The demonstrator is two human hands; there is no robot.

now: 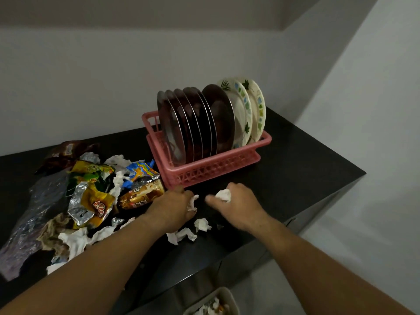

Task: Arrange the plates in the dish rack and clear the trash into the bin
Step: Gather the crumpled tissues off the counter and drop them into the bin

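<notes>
A pink dish rack stands on the black counter and holds several steel plates upright, plus two white patterned plates at its right end. In front of the rack, my left hand grips a crumpled white tissue. Beside it, my right hand pinches another crumpled tissue. Two more tissue balls lie on the counter just below my hands. A heap of snack wrappers and tissues covers the counter's left side.
A pale bin with tissue scraps inside sits on the floor below the counter's front edge. A crinkled clear plastic bag lies at the far left. White walls close in behind and to the right.
</notes>
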